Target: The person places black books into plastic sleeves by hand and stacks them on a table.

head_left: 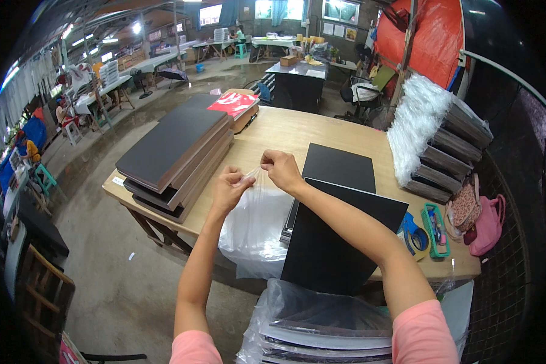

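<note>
Both my hands pinch the top edge of a clear plastic bag (255, 221), which hangs from them over the near edge of the table. My left hand (229, 189) grips it at the left, fingers closed. Just beside it and slightly higher, my right hand (280, 168) holds the gathered plastic between thumb and fingers. Under my right forearm lies a large black board (340, 236), reaching past the table's near edge. Another black board (338, 167) lies flat behind it. To the left of my hands rises a stack of black boards (176, 139) with brown edges.
Plastic-wrapped boards (327, 321) are piled close to me. On the table (273, 130) stand a red-and-white packet (233, 103), a tape dispenser (414, 233), a green basket (435, 230) and wrapped stacks (431, 133). A pink bag (489, 227) sits at the right. People work at distant tables.
</note>
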Available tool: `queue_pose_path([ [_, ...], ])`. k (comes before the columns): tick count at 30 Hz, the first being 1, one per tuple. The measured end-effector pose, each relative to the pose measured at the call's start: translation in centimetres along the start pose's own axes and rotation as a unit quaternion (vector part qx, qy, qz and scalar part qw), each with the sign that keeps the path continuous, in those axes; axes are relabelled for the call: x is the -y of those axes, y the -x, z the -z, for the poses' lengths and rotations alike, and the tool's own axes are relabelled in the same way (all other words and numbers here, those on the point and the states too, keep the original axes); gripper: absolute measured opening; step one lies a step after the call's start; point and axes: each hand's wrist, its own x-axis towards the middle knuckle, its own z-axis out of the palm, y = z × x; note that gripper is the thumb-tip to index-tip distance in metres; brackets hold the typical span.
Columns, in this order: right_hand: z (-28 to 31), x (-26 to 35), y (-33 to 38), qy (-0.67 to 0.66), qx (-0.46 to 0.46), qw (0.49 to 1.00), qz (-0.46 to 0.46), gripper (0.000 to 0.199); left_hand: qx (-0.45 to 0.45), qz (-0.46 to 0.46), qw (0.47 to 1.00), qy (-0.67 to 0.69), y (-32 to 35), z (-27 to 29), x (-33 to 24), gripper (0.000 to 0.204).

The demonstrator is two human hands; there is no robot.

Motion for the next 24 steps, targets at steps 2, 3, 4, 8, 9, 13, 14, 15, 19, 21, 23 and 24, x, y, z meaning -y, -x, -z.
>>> queue_pose_path([
  [2,-1.5,0.5,-0.7,0.004,0.022,1.0,-0.006,0.012,0.237,0.198,0.849,0.428,0.5,-0.7,4.3,0.036],
  [3,-2.0,0.4,-0.7,0.011,0.035,0.999,-0.012,0.014,0.331,0.276,0.668,0.606,0.7,-1.2,5.8,0.039],
  [4,-1.5,-0.7,-0.4,-0.03,0.149,0.988,-0.014,0.015,0.454,0.123,0.792,0.389,0.3,-1.4,3.8,0.038],
  [8,1.6,3.0,0.6,-0.314,0.619,0.712,-0.108,0.04,0.401,0.154,0.82,0.378,1.0,6.4,0.0,0.043],
  [9,2.3,2.7,1.4,-0.422,0.695,0.581,-0.024,0.047,0.378,0.115,0.812,0.429,1.8,7.3,-1.6,0.045],
  [13,8.8,4.1,4.6,-0.455,0.741,0.494,0.001,0.042,0.244,0.048,0.755,0.607,5.4,8.3,-9.1,0.053],
  [14,11.0,4.7,5.3,-0.498,0.697,0.515,-0.026,0.034,0.205,0.038,0.738,0.641,6.3,8.5,-10.9,0.056],
  [15,12.3,4.3,5.8,-0.522,0.649,0.553,-0.013,0.034,0.259,0.003,0.802,0.538,7.4,8.3,-10.0,0.058],
  [19,16.5,2.6,9.9,-0.55,0.578,0.602,-0.028,0.039,0.462,-0.131,0.756,0.445,8.3,5.5,-5.6,0.06],
  [21,17.1,1.0,13.4,-0.514,0.658,0.55,0.016,0.042,0.457,-0.119,0.537,0.699,7.9,3.6,-6.2,0.057],
  [23,17.2,1.8,16.2,-0.553,0.606,0.566,0.087,0.037,0.378,-0.098,0.366,0.845,7.9,2.0,-8.2,0.057],
  [24,17.2,2.1,17.3,-0.549,0.602,0.563,0.139,0.035,0.325,-0.097,0.316,0.886,8.0,1.2,-9.7,0.06],
])
